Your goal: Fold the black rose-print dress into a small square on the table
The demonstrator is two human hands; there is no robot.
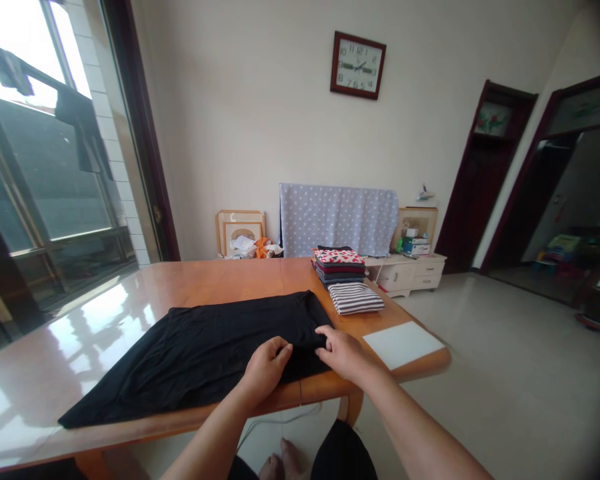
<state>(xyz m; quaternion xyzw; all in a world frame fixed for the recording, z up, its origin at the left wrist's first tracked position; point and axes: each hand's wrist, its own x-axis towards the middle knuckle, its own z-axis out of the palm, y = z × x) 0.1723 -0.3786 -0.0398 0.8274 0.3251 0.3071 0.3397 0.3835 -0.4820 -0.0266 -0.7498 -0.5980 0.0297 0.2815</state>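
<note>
The black garment (230, 340) lies mostly to the left of my hands, long and flat with a few wrinkles, so I judge its folding has barely begun. My left hand (267, 367) pinches its near side; my right hand (347, 353) curls at its right end (whether those fingertips grip, I cannot tell). Beyond my right hand, the clothes pile (339, 267) and the striped garment (356, 298) look finished, neatly folded; the white sheet (403, 343) lies right of them.
</note>
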